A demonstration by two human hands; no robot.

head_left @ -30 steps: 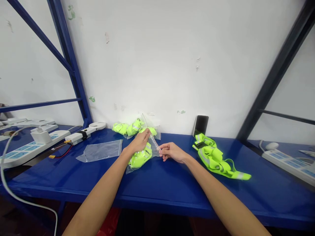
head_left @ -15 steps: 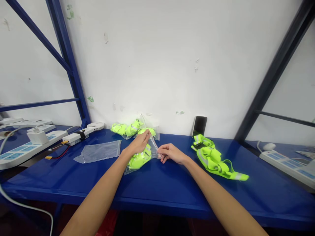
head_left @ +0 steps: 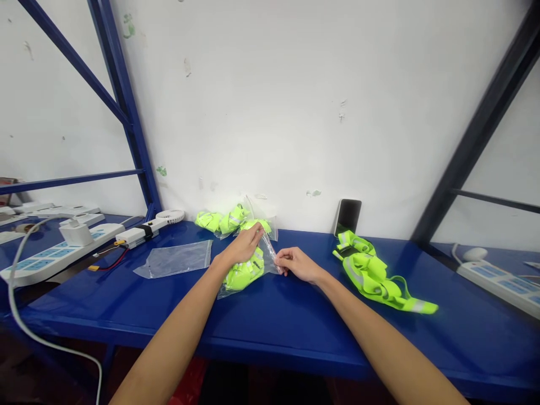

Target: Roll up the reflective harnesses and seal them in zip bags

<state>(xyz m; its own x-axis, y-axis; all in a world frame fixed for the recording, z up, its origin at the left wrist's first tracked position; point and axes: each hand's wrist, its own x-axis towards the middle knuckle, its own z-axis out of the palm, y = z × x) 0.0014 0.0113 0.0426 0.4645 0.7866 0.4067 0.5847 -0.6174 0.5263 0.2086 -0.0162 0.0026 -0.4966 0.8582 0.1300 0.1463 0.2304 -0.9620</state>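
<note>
A clear plastic bag (head_left: 242, 277) with a folded neon-yellow reflective strap inside lies on the blue bench top (head_left: 274, 320). My left hand (head_left: 242, 247) pinches the bag's mouth at its far corner, fingers closed. My right hand (head_left: 297, 264) pinches the same mouth edge at its near end, fingers closed. The strip of the bag's opening runs between the two hands.
An empty clear bag (head_left: 175, 260) lies flat to the left. Filled bags of neon straps (head_left: 228, 219) sit against the wall. Loose neon straps (head_left: 375, 275) lie to the right, with a dark phone (head_left: 347, 216) leaning on the wall. Power strips (head_left: 54, 253) and a white cable (head_left: 25, 320) sit left.
Both hands stay pinched on the bag's mouth; my right hand has slid slightly along the edge. The view has shifted a little.
</note>
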